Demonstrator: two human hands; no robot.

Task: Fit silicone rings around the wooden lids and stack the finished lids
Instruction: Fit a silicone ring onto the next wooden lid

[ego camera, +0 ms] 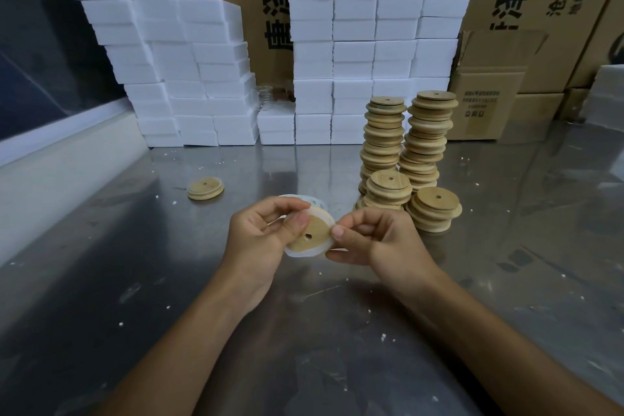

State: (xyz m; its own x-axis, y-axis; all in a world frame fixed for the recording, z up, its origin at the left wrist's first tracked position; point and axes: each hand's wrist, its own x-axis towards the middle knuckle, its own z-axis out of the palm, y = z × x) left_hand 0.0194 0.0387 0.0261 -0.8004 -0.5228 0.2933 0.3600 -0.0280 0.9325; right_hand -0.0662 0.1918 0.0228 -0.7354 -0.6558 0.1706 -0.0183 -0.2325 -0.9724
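My left hand (260, 240) grips a round wooden lid (312, 232) with a small centre hole, thumb pressed on its face. A whitish silicone ring (304, 254) lies partly around the lid's rim. My right hand (374, 240) pinches the ring at the lid's right edge. More white rings (317, 202) lie on the table just behind the left hand. Two tall stacks of wooden lids (385, 142) (429, 135) stand at the right, with two short stacks (388, 189) (434, 209) in front. A single lid (205, 188) lies alone at the left.
The work surface is a shiny metal table (236, 331) dotted with white crumbs. White foam blocks (354, 44) are stacked along the back. Brown cartons (489, 84) stand at the back right. A white ledge (50, 162) runs along the left edge.
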